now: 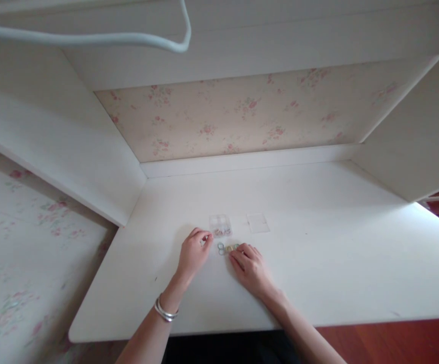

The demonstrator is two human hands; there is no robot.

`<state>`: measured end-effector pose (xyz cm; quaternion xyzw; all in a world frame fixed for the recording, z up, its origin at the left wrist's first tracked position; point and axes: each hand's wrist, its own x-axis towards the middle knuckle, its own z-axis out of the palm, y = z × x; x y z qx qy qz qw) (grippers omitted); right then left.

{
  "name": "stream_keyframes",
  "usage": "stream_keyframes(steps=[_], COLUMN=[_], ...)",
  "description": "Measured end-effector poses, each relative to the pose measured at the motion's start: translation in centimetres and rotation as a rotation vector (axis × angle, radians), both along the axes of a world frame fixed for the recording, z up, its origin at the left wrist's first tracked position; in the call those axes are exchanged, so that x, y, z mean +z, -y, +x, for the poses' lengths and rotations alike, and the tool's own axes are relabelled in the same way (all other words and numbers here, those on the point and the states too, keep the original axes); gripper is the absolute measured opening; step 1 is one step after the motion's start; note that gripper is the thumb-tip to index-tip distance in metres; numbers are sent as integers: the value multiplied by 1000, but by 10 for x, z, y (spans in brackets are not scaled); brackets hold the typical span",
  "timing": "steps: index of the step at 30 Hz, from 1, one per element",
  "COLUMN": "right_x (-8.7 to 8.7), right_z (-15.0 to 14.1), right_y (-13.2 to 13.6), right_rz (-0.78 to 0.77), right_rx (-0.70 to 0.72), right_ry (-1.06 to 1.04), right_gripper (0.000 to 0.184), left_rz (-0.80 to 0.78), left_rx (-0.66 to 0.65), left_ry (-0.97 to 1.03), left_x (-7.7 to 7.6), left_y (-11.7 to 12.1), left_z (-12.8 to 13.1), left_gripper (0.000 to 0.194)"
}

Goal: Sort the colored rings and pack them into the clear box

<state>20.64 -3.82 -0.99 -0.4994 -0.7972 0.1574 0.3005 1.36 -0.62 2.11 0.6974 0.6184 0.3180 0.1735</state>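
A small clear compartment box (220,221) lies on the white table, with several tiny ring-like pieces (222,232) in its near compartments. Close to the box's near left corner is my left hand (193,253), thumb and fingers pinched together; whatever is between them is too small to make out. Just in front of the box, a pair of greenish rings (221,248) lies beside a yellowish ring-shaped piece (229,248). My right hand (250,267) rests over these pieces, its fingers curled together and hiding part of them; what they grip cannot be made out.
A clear flat lid (258,222) lies right of the box. The white table (318,263) is bounded by a left side panel (71,131), a right panel (412,126) and a back ledge (250,159). A white curved bar (128,39) crosses the upper left.
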Motion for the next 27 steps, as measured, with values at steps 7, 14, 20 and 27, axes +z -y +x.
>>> stream_keyframes(steps=[7, 14, 20, 27], right_x=[8, 3, 4, 17], right_z=[-26, -34, -31, -18], right_y=[-3, -3, -5, -37], right_rz=[15, 45, -28, 15], right_rx=[71, 94, 62, -93], right_ry=[207, 258, 68, -163], right_gripper=[17, 20, 22, 23], left_rz=[-110, -144, -131, -162], left_rx=[-26, -66, -144, -247], left_ry=[96, 104, 92, -86], left_x=[-19, -17, -13, -14], left_y=[21, 25, 26, 21], left_z=[-14, -16, -10, 0], left_gripper=[22, 21, 20, 21])
